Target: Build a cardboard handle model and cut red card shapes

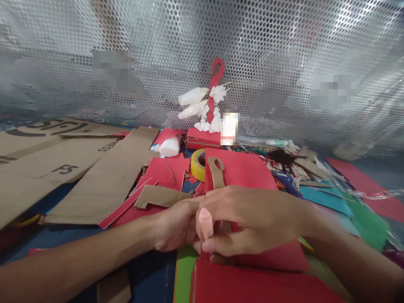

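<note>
Both my hands meet over a red sheet of card [249,168]. Between them runs a brown cardboard strip [217,176] with a looped, hook-like top, its lower part hidden by my fingers. My right hand [249,219] is closed from above, thumb and index finger curled together around the strip's lower part. My left hand [176,223] reaches in from the left beneath the right one, its fingers closed at the strip and mostly covered. Nearer to me lies a red-covered cardboard piece [259,284], with a green sheet [183,269] beside and under it.
Yellow tape [198,166] lies behind my hands. Beyond it, a red base [203,138] carries an upright red looped strip [217,75] and white flower-like pieces [193,97]. Large cardboard sheets [94,181] cover the left; blue sheets [326,198] and scraps lie right. A perforated silver wall [268,33] stands behind.
</note>
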The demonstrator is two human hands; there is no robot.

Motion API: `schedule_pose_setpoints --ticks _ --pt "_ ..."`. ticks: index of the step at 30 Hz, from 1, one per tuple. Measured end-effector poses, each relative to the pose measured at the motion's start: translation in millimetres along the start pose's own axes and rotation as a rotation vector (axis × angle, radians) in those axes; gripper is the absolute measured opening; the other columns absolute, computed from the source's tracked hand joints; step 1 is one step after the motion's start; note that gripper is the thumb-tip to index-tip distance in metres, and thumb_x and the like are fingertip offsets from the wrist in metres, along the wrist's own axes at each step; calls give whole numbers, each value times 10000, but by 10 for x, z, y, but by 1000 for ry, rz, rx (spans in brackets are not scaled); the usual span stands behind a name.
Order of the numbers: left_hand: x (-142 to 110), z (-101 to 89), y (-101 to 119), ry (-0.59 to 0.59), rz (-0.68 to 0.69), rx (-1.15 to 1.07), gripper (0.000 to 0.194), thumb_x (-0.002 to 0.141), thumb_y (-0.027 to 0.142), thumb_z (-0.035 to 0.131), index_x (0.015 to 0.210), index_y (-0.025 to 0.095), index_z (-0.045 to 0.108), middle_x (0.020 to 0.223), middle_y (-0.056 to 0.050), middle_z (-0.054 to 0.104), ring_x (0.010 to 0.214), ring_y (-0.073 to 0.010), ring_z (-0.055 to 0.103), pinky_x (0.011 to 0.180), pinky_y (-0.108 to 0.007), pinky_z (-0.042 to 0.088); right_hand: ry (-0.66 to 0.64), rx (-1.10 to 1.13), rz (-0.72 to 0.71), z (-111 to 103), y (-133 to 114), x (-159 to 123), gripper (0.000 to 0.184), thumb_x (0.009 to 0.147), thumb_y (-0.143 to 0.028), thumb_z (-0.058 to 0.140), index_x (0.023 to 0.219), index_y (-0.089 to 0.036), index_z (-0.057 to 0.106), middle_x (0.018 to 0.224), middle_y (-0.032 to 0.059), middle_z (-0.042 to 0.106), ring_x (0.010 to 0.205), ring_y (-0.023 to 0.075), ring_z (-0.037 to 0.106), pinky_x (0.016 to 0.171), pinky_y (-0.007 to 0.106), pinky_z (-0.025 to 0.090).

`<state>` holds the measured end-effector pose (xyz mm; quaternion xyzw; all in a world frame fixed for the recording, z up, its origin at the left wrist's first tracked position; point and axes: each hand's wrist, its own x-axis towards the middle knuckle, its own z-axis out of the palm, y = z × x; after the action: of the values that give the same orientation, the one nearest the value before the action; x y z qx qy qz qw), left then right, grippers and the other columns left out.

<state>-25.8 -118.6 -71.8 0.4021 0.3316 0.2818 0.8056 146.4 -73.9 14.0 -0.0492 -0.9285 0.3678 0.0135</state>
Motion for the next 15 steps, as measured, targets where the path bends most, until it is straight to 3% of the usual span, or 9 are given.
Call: schedule_pose_setpoints --ticks 5,10,15 --pt "14 -14 19 -31 -66 -44 292 771 426 651 890 167 588 776 -15 655 648 -153 622 649 -286 474 -29 29 -51 -3 7 2 180 971 -252 585 809 -177 561 958 36 719 911 160 644 858 291 467" --pt "27 -27 34 -40 -102 -64 424 852 390 592 1213 169 565 792 -25 687 621 -151 630 647 -278 467 -23 10 -55 5 6 -5 212 976 -260 579 784 -173 562 944 42 713 912 161 631 898 304 458" --pt "28 -28 14 -37 -89 -106 416 857 349 610 1241 195 580 794 -27 686 622 -154 629 673 -293 485 -10 12 -61 9 -11 -1 180 966 -260 597 808 -175 586 950 43 707 925 168 626 908 315 462"
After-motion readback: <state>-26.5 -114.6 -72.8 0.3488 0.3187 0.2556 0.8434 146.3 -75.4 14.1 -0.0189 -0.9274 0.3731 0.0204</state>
